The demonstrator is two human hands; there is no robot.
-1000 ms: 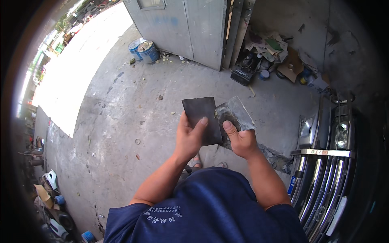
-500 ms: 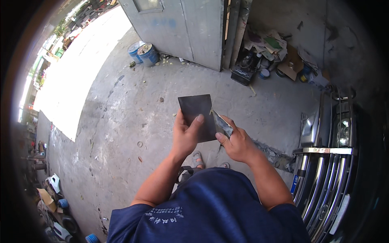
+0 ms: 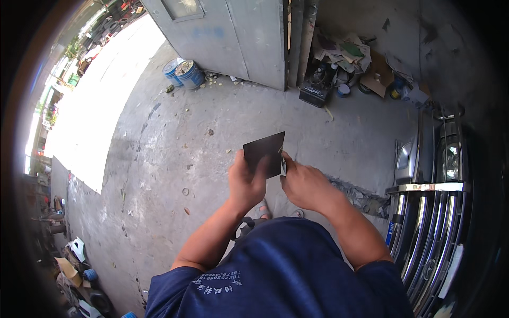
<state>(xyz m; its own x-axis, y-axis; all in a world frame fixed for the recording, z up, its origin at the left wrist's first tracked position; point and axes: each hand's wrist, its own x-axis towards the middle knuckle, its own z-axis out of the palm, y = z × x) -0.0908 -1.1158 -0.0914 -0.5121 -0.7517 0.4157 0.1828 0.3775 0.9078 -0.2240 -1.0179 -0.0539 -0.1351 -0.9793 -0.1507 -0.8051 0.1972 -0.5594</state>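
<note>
My left hand (image 3: 245, 183) is closed on a dark, flat rectangular board (image 3: 265, 148), its thumb lying across the face and its fingers behind it. The board is held up and tilted in front of my body. At the board's right edge my right hand (image 3: 310, 185) grips a thin, flat scraper (image 3: 283, 167), seen nearly edge-on, so most of its blade is hidden. A bit of pale yellowish paste shows where the scraper meets the board's edge.
Two blue buckets (image 3: 189, 74) stand by the grey metal door (image 3: 260, 42). A black battery-like box (image 3: 315, 93) and a pile of papers (image 3: 352, 53) lie at the back right. Chrome car grilles (image 3: 424, 222) stand on the right; white and black parts (image 3: 77, 249) lie lower left.
The board has turned and tilted, showing a narrower face. My right hand has rotated, so the scraper is now almost edge-on against the board's right side.
</note>
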